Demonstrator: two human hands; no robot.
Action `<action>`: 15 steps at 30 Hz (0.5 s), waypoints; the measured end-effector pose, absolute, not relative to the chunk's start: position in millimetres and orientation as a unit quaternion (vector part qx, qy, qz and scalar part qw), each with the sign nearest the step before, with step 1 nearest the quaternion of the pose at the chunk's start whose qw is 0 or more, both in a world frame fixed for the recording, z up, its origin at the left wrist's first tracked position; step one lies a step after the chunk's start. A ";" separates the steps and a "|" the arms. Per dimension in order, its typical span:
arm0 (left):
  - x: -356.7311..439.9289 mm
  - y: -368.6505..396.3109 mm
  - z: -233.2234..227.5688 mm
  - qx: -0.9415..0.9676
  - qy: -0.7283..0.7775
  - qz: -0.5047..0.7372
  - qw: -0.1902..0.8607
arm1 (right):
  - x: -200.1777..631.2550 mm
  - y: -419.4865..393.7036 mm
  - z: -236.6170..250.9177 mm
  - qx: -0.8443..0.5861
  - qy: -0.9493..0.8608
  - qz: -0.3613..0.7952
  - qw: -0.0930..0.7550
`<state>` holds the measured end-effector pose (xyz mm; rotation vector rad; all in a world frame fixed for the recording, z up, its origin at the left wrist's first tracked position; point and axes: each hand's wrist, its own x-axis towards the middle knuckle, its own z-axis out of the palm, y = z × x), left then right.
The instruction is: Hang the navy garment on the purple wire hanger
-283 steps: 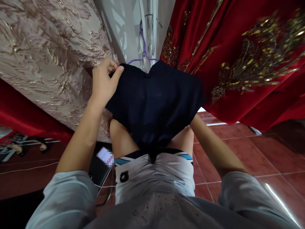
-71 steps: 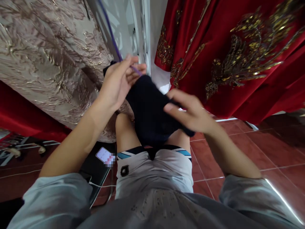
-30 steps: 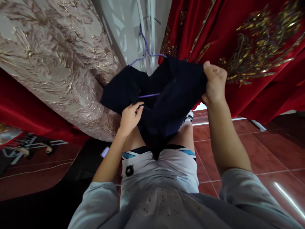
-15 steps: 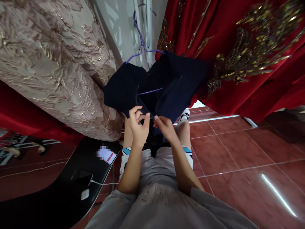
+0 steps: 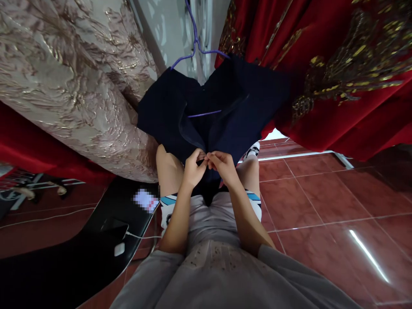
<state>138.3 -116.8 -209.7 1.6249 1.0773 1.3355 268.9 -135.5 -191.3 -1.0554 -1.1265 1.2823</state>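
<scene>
A dark navy garment (image 5: 231, 122) with an open front hangs from a purple hanger (image 5: 195, 39) and spreads over the space before my knees. The hanger's lower bar shows through the neck opening. At the bottom of that opening, my left hand (image 5: 195, 168) pinches the front edge with thumb and fingers. My right hand (image 5: 223, 165) is closed on the facing edge, its fingertips touching those of the left. Any small fastener between the fingertips is too small to make out. The garment's lower part falls into shadow between my thighs.
A pinkish embossed gown (image 5: 80, 86) hangs at left, and a red gown (image 5: 322, 107) with gold sequins at right. On a black bench (image 5: 96, 253) lie a lit phone (image 5: 146, 201), a dark device on a white cable and a small white case (image 5: 119, 249). White rack legs stand on red tiles (image 5: 322, 193).
My left hand has moved right and closed its fingers, meeting the right hand at the garment's front. The two front edges are now drawn together. The view has shifted slightly.
</scene>
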 end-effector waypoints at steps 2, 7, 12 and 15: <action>142.8 -120.4 -215.8 0.622 0.446 0.551 0.332 | 267.8 -132.8 -188.0 -0.439 -0.487 0.543 0.524; 155.4 -112.0 -236.2 0.600 0.487 0.582 0.254 | 266.9 -99.0 -125.8 -0.391 -0.500 0.502 0.588; 145.5 -83.1 -234.5 0.626 0.496 0.550 0.246 | 268.2 -65.4 -36.1 -0.359 -0.511 0.436 0.648; 135.9 -76.4 -198.6 0.684 0.456 0.491 0.286 | 272.7 -62.5 -24.2 -0.351 -0.531 0.444 0.631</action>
